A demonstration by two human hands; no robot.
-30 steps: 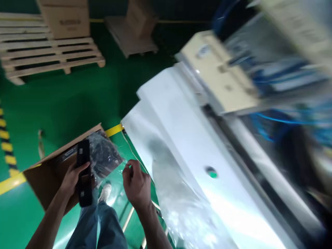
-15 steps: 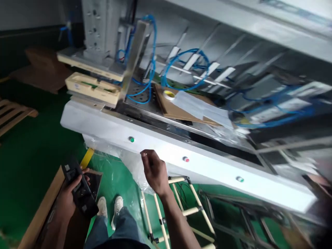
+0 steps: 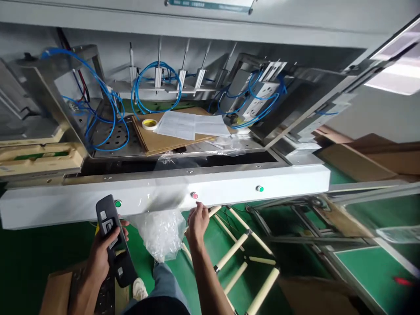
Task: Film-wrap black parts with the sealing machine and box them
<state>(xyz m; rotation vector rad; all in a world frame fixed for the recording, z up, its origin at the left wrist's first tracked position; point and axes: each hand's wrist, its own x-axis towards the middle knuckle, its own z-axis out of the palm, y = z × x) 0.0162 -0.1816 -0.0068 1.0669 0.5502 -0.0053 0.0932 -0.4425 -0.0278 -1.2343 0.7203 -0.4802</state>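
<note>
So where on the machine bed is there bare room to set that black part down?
Bare perforated plate lies between the blue hoses and the cardboard sheet. The cardboard's near edge is also bare. Its middle is crowded with the tape roll and papers; plastic film covers the right.

I find no readable text: teal nameplate strip on grey machine housing blurred, print on white paper sheets too small.

Black switch panel, clear plastic bag, white machine rail, blue tubing
</note>
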